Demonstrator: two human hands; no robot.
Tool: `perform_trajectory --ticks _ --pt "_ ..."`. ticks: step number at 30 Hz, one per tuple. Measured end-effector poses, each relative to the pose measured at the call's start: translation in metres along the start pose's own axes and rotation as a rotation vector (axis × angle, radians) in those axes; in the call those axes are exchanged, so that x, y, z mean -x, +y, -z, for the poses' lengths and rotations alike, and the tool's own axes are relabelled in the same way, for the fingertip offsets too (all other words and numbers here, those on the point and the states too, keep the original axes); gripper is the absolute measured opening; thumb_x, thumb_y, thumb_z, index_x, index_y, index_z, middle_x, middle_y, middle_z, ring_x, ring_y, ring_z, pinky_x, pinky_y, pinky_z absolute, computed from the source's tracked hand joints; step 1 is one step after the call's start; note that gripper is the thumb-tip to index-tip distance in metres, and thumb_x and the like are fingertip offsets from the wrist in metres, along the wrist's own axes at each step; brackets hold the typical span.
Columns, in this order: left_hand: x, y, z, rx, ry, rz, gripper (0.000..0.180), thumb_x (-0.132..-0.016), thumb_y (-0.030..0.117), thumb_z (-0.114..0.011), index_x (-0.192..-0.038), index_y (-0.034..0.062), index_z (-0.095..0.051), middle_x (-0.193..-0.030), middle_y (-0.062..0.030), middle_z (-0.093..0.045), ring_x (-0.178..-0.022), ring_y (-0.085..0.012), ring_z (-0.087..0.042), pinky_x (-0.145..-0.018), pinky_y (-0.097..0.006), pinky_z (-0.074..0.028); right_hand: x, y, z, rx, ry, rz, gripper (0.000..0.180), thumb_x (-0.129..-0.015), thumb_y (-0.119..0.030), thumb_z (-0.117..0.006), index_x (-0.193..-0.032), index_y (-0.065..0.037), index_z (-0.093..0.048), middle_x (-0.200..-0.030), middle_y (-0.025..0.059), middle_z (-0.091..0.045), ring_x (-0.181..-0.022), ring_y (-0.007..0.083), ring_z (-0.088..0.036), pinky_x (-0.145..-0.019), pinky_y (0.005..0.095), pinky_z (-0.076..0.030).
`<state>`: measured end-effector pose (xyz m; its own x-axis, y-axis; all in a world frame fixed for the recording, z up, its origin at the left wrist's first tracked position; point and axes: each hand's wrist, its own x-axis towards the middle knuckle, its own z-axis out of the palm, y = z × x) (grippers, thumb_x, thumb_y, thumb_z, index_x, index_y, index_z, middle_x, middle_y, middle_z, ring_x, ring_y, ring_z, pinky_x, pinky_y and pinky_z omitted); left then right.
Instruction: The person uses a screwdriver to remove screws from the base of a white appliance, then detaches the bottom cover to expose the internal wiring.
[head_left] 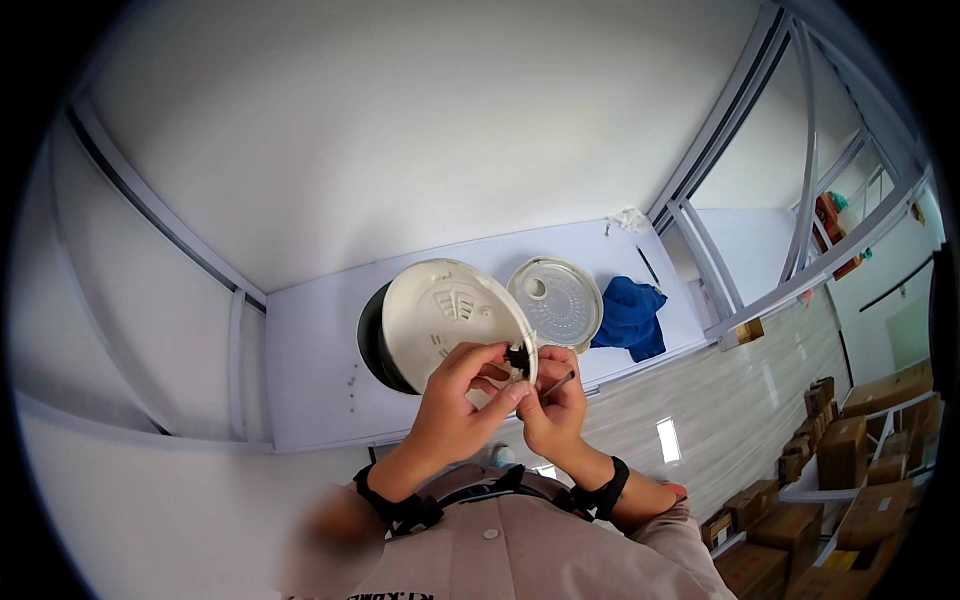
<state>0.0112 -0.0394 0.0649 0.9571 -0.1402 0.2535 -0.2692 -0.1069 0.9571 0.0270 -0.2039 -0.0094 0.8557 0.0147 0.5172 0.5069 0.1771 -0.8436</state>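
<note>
A round cream plastic cover [455, 310], with moulded marks on its face, is tilted up on the work surface, with a dark round pot-like body [374, 345] behind its left side. My left hand [465, 390] is closed at the cover's right edge, fingers pinched about a small black part [517, 358]. On the other side of that edge, my right hand [553, 405] is closed around a thin dark rod-like tool [560, 386]; its tip and exact kind cannot be made out. Thumbs of both hands come close together below the black part.
A round whitish disc with small holes [565, 305] lies right of the cover, beside a crumpled blue cloth [630, 318]. Farther back are a thin dark stick [648, 265] and white crumpled tissue [628, 219]. Metal frames flank the white table [310, 390]; cardboard boxes [845, 450] stand at right.
</note>
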Motion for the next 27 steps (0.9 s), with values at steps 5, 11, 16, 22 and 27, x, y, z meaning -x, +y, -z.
perform_trajectory --ticks 5,11,16,22,27 --pt "0.004 -0.016 0.006 0.356 -0.048 0.108 0.049 -0.099 -0.003 -0.072 -0.145 -0.0067 -0.057 -0.138 -0.0133 -0.063 -0.114 -0.0203 -0.07 -0.095 -0.033 -0.06 -0.006 -0.006 -0.002 0.13 -0.086 0.122 0.036 -0.089 0.003 -0.082 -0.119 0.0 -0.062 -0.132 0.0172 -0.05 -0.068 0.0036 -0.055 -0.059 0.0212 -0.046" --pt "0.003 -0.007 0.008 0.314 -0.075 0.08 0.058 -0.096 -0.006 -0.074 -0.152 -0.0037 -0.056 -0.146 -0.013 -0.061 -0.121 -0.0191 -0.067 -0.097 -0.032 -0.059 -0.01 0.001 -0.004 -0.132 0.002 0.011 0.031 -0.103 -0.001 -0.066 -0.129 -0.002 -0.05 -0.139 0.0166 -0.05 -0.077 0.0067 -0.058 -0.055 0.0227 -0.044" --pt "0.005 0.016 0.01 0.332 -0.2 0.168 0.071 -0.096 -0.008 -0.073 -0.161 -0.0018 -0.044 -0.156 -0.0128 -0.055 -0.133 -0.0213 -0.063 -0.108 -0.035 -0.055 -0.019 -0.012 0.0 -0.109 0.066 -0.149 0.025 -0.111 -0.018 -0.059 -0.129 -0.004 -0.05 -0.115 0.0074 -0.062 -0.07 0.0049 -0.055 -0.052 0.0212 -0.043" --pt "0.003 0.028 0.018 0.401 -0.261 0.293 0.071 -0.096 -0.008 -0.07 -0.161 -0.0003 -0.041 -0.164 -0.0154 -0.046 -0.142 -0.0278 -0.059 -0.114 -0.04 -0.053 -0.021 -0.011 0.002 -0.142 0.071 -0.273 0.025 -0.112 -0.022 -0.058 -0.131 -0.005 -0.052 -0.104 0.0017 -0.063 -0.07 0.0029 -0.054 -0.056 0.0199 -0.044" --pt "0.004 0.017 0.022 0.461 -0.273 0.28 0.056 -0.097 -0.002 -0.073 -0.148 -0.001 -0.049 -0.164 -0.0174 -0.047 -0.142 -0.0285 -0.058 -0.115 -0.042 -0.052 -0.016 -0.001 0.005 -0.173 0.074 -0.299 0.027 -0.113 -0.021 -0.057 -0.134 -0.005 -0.051 -0.117 0.0049 -0.065 -0.091 0.0072 -0.06 -0.078 0.0252 -0.052"
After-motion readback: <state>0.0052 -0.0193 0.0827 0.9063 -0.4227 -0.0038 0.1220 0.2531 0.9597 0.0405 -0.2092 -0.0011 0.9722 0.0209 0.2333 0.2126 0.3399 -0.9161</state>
